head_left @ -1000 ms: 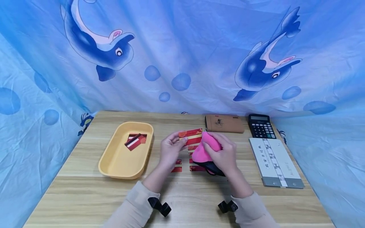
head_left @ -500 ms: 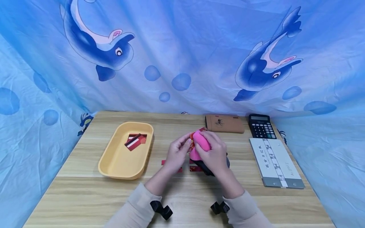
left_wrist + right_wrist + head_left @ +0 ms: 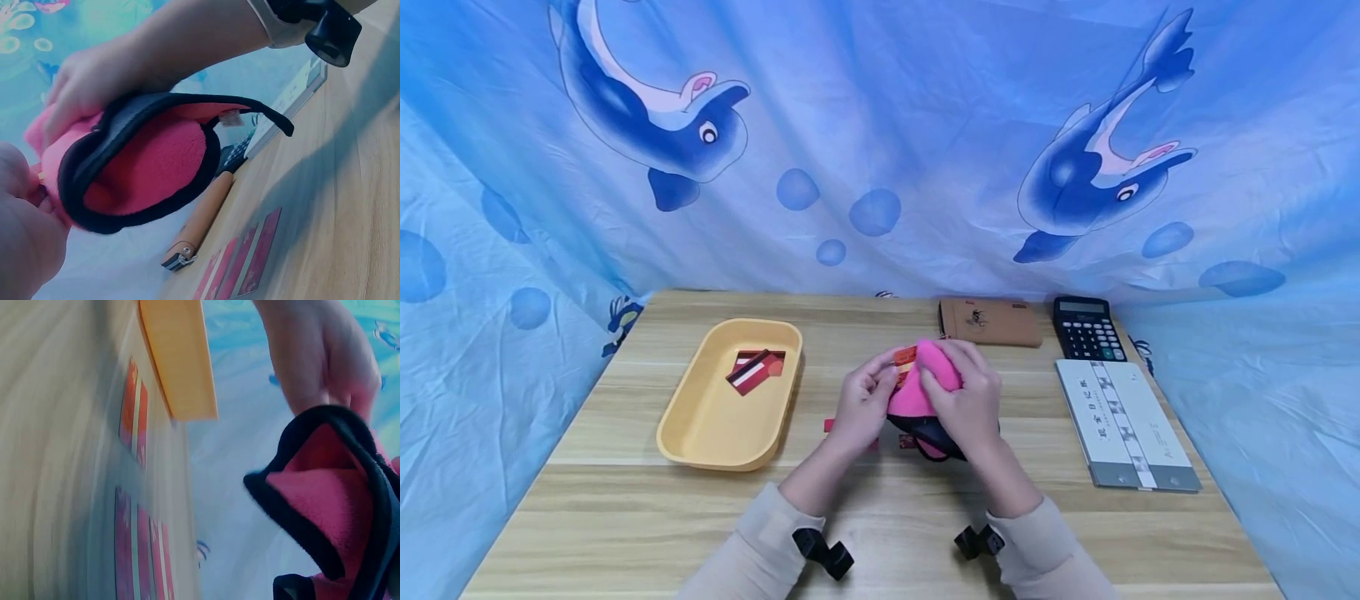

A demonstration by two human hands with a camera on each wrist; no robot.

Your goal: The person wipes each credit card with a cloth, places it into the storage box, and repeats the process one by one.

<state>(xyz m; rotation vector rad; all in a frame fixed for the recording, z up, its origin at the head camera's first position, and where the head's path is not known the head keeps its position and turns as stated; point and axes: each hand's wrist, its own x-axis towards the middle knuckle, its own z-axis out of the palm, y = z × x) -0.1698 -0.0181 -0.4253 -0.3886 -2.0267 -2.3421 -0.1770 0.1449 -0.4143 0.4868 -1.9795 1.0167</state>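
Note:
Near the table's middle, my left hand [image 3: 865, 404] pinches a red and gold card [image 3: 906, 357] between thumb and fingers. My right hand [image 3: 966, 400] grips a pink plush cloth mitt [image 3: 917, 396] with black edging and presses it against the card, covering much of it. In the left wrist view the hollow pink inside of the mitt [image 3: 156, 165] faces the camera, and a small pale label [image 3: 230, 117] shows. Below the hands, flat on the table, lie more red and gold cards [image 3: 125, 537], partly hidden in the head view.
To the left stands a yellow tray [image 3: 722, 433] with red cards [image 3: 752, 372] in it. A brown wallet [image 3: 992, 322] lies at the back. On the right are a black calculator [image 3: 1086, 331] and a white and grey notebook [image 3: 1123, 425]. A blue dolphin curtain [image 3: 880, 125] hangs behind.
The card was in plain sight one second ago; the mitt now lies over much of it. My right hand has moved left, my left hand slightly right, bringing them closer together.

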